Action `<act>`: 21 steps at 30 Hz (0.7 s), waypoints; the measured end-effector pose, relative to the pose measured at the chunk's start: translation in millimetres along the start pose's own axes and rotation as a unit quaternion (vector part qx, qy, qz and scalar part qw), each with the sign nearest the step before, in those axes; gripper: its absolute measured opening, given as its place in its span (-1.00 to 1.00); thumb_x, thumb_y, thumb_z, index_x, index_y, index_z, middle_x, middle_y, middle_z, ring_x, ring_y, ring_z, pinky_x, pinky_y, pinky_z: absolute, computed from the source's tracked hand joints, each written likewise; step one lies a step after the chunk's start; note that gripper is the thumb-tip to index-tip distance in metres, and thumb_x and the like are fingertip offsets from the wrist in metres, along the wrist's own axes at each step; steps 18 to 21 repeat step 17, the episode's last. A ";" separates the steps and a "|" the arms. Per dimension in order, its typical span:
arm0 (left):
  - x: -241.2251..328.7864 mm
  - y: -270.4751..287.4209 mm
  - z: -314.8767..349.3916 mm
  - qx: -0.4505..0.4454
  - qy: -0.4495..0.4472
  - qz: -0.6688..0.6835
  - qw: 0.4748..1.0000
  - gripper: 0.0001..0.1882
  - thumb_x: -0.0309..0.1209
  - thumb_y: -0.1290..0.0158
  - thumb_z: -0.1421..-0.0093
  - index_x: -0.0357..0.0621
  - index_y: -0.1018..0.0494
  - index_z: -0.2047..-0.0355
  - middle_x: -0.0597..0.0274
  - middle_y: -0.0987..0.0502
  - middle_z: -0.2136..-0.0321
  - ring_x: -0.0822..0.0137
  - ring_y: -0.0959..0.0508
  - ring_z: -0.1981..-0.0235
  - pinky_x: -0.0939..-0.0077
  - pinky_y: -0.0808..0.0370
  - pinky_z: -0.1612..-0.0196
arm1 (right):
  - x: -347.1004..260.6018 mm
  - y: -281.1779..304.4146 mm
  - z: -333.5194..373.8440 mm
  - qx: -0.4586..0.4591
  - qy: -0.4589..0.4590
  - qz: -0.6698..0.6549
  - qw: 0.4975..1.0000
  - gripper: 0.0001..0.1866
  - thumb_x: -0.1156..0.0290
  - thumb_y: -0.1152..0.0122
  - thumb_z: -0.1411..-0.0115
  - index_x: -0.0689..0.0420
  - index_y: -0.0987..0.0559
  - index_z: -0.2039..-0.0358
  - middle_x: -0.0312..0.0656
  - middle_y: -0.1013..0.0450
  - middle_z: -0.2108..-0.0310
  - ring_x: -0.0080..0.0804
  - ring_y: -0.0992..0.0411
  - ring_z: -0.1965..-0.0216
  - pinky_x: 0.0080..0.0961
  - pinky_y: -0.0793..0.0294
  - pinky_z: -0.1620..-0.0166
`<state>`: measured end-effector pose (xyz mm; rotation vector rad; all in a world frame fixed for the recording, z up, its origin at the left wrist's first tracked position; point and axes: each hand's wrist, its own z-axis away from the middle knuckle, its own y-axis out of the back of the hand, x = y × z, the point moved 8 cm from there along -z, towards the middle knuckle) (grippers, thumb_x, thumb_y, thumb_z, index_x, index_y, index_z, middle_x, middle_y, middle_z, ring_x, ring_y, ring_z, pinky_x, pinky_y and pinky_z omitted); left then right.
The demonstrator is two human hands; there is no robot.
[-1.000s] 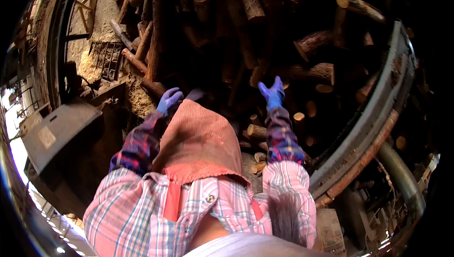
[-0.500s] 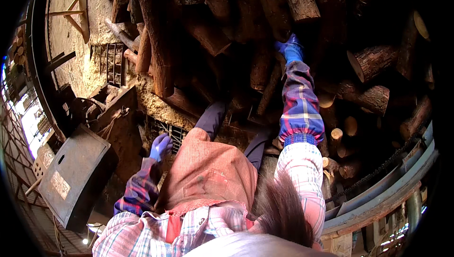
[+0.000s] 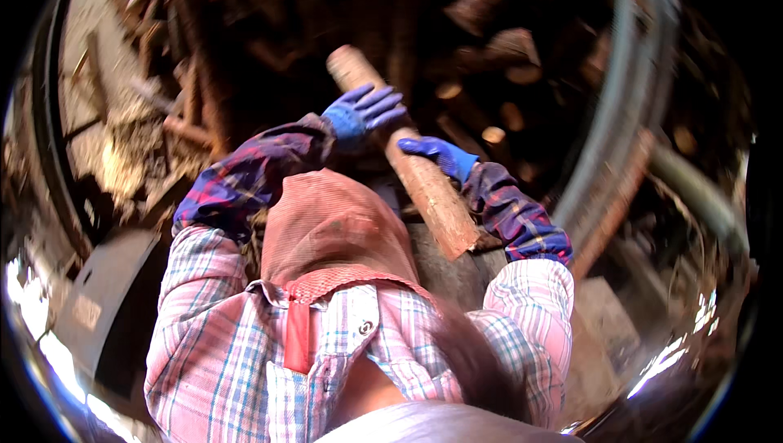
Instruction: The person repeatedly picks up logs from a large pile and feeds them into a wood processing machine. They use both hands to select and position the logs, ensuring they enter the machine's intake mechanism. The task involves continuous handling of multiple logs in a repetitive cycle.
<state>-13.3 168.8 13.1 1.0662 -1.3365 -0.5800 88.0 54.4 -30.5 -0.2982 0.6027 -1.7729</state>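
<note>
A barked, pale-ended log (image 3: pixel 428 194) lies slantwise in front of my body, its far end up to the left and its near end down to the right. My right hand (image 3: pixel 444 156), in a blue glove, grips the log from its right side, fingers and thumb partly hidden. Across its upper half lies my left hand (image 3: pixel 363 113), also gloved in blue, with the fingers stretched out and spread over the bark. The underside of the log is hidden. A reddish apron (image 3: pixel 334 227) hangs just below my left hand.
Beyond my hands a dark heap of logs (image 3: pixel 489 6) fills the far side. A curved metal rail (image 3: pixel 603 117) runs along the right, with a thick pipe (image 3: pixel 701 198) beside it. At the lower left stands a grey metal box (image 3: pixel 102 296).
My right hand has come back from the heap with a log. My left hand has moved up from beside the apron onto it. The view has turned toward the right.
</note>
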 end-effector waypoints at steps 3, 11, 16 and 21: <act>69.0 8.9 -44.8 0.040 -0.019 0.188 0.981 -0.25 -0.27 -0.19 0.17 -0.11 -0.27 -0.10 0.08 -0.41 -0.01 0.11 -0.43 -0.03 0.10 -0.25 -0.15 | 8.7 5.5 91.2 0.029 0.039 -0.059 0.997 -0.47 0.02 -0.19 -0.13 0.21 -0.45 0.09 -0.22 -0.48 0.31 -0.46 -0.46 0.34 -0.51 -0.46 0.22; 121.7 -22.2 -160.7 0.080 0.199 0.661 0.719 -0.35 -0.42 -0.34 0.14 -0.20 -0.33 0.01 0.21 -0.51 0.20 0.36 -0.51 0.21 0.42 -0.48 0.11 | 98.6 62.3 182.7 0.285 0.436 0.160 0.839 -0.13 0.07 -0.33 0.02 0.16 -0.17 -0.22 -0.04 -0.17 -0.17 -0.14 -0.16 -0.17 -0.32 -0.24 -0.14; 125.0 -29.9 -256.0 0.066 0.148 0.821 0.548 -0.60 -0.41 -0.20 -0.06 -0.24 -0.38 0.11 0.26 -0.53 0.36 0.37 -0.54 0.38 0.47 -0.53 0.30 | 97.1 91.0 211.3 0.365 0.594 0.128 0.705 -0.06 0.22 -0.40 0.09 0.02 -0.10 -0.26 -0.08 -0.16 -0.17 -0.14 -0.19 -0.15 -0.21 -0.34 -0.02; 152.8 0.3 -276.5 0.078 0.109 0.758 0.639 -0.57 -0.35 -0.21 -0.06 -0.24 -0.38 0.10 0.26 -0.52 0.34 0.38 -0.54 0.35 0.46 -0.52 0.27 | 78.7 103.7 227.9 0.324 0.638 0.106 0.691 -0.14 0.28 -0.35 0.03 -0.02 -0.10 -0.25 -0.13 -0.19 -0.15 -0.16 -0.24 -0.11 -0.12 -0.43 0.08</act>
